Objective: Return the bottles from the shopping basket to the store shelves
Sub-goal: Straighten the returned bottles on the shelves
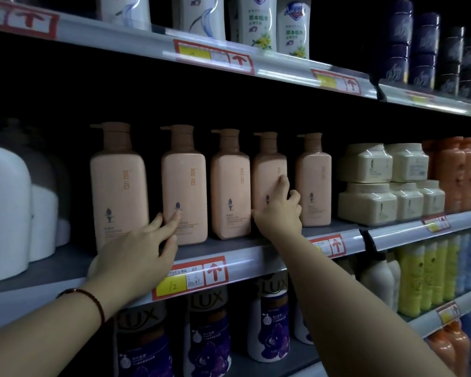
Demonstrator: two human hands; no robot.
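Five peach pump bottles with brown caps stand in a row on the middle shelf (229, 248). My left hand (136, 254) reaches up with its fingers spread; the fingertips press on the lower front of the second peach bottle (185, 175), beside the first peach bottle (117, 180). My right hand (279, 210) wraps the lower part of the fourth peach bottle (268, 170), thumb at its left edge, index finger up its front, other fingers in the gap to the fifth peach bottle (314, 175). The third peach bottle (230, 186) stands untouched between my hands. The shopping basket is out of view.
Large white bottles (3, 210) stand left on the same shelf, cream jars (367, 164) and orange bottles (457, 170) right. White bottles (261, 23) and dark tubs (424, 47) fill the shelf above. Purple LUX bottles (207, 336) and yellow bottles (416, 278) sit below.
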